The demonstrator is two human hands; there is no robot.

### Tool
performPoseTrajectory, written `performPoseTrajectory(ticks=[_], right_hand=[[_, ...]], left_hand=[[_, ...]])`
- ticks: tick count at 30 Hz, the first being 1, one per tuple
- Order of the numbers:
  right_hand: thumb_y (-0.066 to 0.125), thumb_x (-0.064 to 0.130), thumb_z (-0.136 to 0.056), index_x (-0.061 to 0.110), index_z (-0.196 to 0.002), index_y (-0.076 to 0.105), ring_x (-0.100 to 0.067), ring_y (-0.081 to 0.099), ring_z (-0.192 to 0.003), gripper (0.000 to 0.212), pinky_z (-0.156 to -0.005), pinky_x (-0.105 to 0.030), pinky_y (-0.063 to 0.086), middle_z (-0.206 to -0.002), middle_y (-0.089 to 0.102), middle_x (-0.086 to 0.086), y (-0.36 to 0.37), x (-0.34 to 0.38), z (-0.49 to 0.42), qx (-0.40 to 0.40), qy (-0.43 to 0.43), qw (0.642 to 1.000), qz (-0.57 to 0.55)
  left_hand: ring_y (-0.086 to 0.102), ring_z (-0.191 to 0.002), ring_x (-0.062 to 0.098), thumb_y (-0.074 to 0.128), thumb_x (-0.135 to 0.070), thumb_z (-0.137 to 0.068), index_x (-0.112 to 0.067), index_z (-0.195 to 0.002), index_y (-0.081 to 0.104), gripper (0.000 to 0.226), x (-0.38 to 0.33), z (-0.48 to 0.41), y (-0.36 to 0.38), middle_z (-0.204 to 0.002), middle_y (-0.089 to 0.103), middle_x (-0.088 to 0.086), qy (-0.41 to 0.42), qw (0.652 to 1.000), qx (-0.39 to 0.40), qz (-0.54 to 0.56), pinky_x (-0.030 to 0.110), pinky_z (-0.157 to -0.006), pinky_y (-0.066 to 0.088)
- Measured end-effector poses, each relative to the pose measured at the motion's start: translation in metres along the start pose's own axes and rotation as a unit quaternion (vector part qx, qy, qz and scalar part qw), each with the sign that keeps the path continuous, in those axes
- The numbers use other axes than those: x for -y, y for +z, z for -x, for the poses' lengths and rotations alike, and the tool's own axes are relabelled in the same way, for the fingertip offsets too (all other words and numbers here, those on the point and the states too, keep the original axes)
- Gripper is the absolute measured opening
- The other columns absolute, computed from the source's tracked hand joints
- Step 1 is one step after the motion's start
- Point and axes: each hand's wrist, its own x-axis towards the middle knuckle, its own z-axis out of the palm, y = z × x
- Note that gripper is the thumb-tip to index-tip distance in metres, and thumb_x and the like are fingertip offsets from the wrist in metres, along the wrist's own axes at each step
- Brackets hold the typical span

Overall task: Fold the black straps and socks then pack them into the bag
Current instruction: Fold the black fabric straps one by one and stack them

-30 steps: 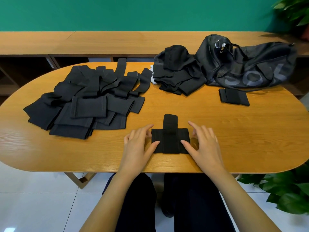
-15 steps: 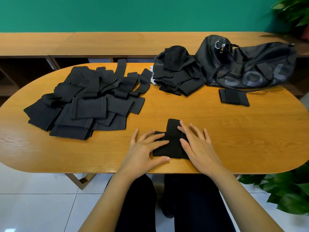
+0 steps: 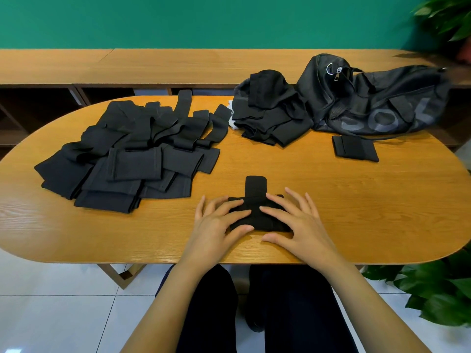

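A loose pile of black straps [image 3: 132, 154] covers the left half of the oval wooden table [image 3: 356, 200]. The pile runs from the left edge toward the middle, with flat folded pieces nearest the front edge and longer bands trailing up to the back edge.

At the middle of the front edge, the left hand [image 3: 214, 225] lies flat with its fingers spread. Its fingertips press on the left part of a folded black strap [image 3: 256, 214]. This strap lies on the table as a small rectangle, with a short tab sticking out toward the back edge. The right hand [image 3: 303, 225] mirrors the left. Its fingers are straight and fanned, and they rest on the right part of the same strap with the thumb at its near edge. Neither hand curls round the strap, and their forefingers nearly meet over its centre.

Further back, right of centre at the back edge, sits a heap of dark folded cloth [image 3: 270, 115], with a bit of white showing at its left side. Just right of it and touching it, the black bag [image 3: 377, 105] lies on its side along the back right edge. Its zipper pull and ring are at the top. A single folded black piece [image 3: 355, 149] lies on the table just in front of the bag.

Green plants [image 3: 433, 294] stand beyond the table's right end.
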Motion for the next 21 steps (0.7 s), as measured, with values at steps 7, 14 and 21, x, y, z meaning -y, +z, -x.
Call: performPoseTrajectory(ticks=[7, 14, 21], right_hand=[[0.035, 0.063, -0.089, 0.043, -0.119, 0.064, -0.008, 0.016, -0.145, 0.046, -0.119, -0.038, -0.005, -0.146, 0.041, 0.025, 0.0011, -0.0006, 0.0010, -0.060, -0.010, 0.997, -0.038], [0.040, 0.059, -0.090, 0.041, -0.107, 0.070, -0.006, 0.023, -0.142, 0.039, -0.119, -0.038, 0.000, -0.138, 0.048, 0.028, 0.0023, -0.0027, 0.0008, -0.079, -0.017, 0.992, -0.092], [0.050, 0.068, -0.082, 0.042, -0.116, 0.066, -0.002, 0.032, -0.135, 0.045, -0.118, -0.039, 0.009, -0.129, 0.054, 0.029, 0.0010, -0.0004, 0.0018, -0.091, -0.009, 0.991, -0.093]], left_hand=[[0.025, -0.138, 0.004, 0.038, -0.074, -0.084, -0.042, -0.118, 0.065, 0.055, -0.0025, 0.0013, -0.0026, -0.135, 0.049, -0.023, 0.007, 0.999, -0.012, 0.035, 0.044, -0.119, 0.002], [0.032, -0.134, 0.009, 0.058, -0.062, -0.080, -0.039, -0.117, 0.064, 0.044, -0.0006, 0.0013, -0.0011, -0.133, 0.050, -0.022, 0.032, 0.999, -0.019, 0.025, 0.044, -0.118, 0.007], [0.041, -0.122, 0.002, 0.055, -0.051, -0.086, -0.033, -0.103, 0.070, 0.029, -0.0008, 0.0007, -0.0009, -0.120, 0.059, -0.024, 0.016, 0.997, -0.049, 0.056, 0.037, -0.112, 0.015]])
